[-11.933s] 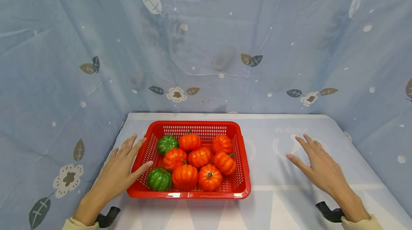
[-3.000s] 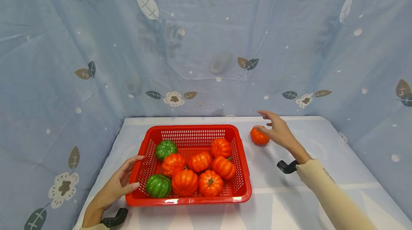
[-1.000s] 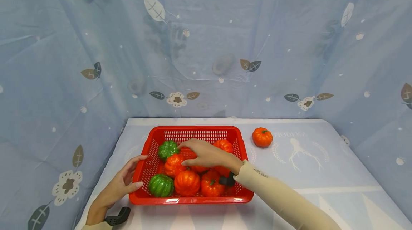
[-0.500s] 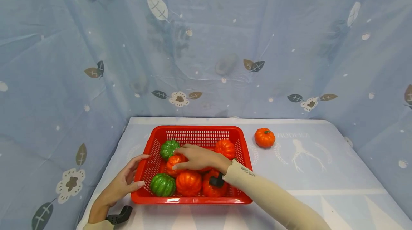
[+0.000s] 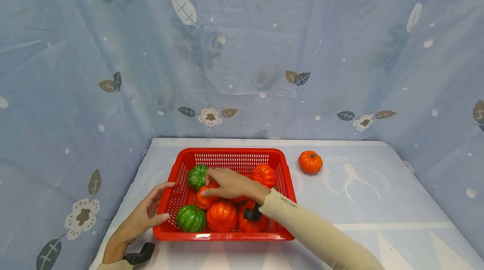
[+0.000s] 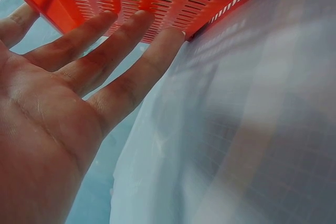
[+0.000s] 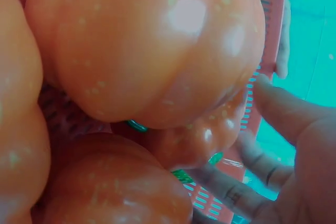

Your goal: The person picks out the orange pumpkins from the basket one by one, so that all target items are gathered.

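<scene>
One orange pumpkin out on desk; other pumpkins left in basket. Right grip curled round leftmost orange one; left grip uncurled, touching basket.

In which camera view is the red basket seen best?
The head view, because nearly the whole red basket shows from above. The left wrist view shows only some slotted wall; the right wrist view, small parts behind orange pumpkins.
</scene>
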